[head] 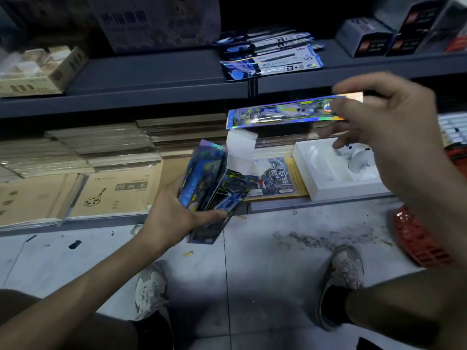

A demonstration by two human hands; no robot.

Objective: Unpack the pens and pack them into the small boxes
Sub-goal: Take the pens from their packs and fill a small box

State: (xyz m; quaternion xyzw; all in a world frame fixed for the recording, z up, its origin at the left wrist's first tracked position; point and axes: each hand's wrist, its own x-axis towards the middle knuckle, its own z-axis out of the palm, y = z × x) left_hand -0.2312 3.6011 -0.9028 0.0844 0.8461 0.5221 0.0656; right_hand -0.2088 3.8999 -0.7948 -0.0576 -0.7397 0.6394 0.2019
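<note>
My left hand (174, 210) grips a small open box (222, 193) with a white flap raised, together with a few blue holographic pen packs (199, 173) standing in it. My right hand (386, 117) pinches one long holographic pen pack (283, 113) by its right end and holds it level in the air above and to the right of the box. Several more pen packs (273, 55) lie in a loose pile on the upper shelf.
A white moulded tray (316, 180) and a printed card (275, 178) sit on the lower shelf beside stacks of brown notebooks (111, 193). Grey boxes (364, 39) stand at the upper right. A red basket (417, 243) rests on the tiled floor by my right foot.
</note>
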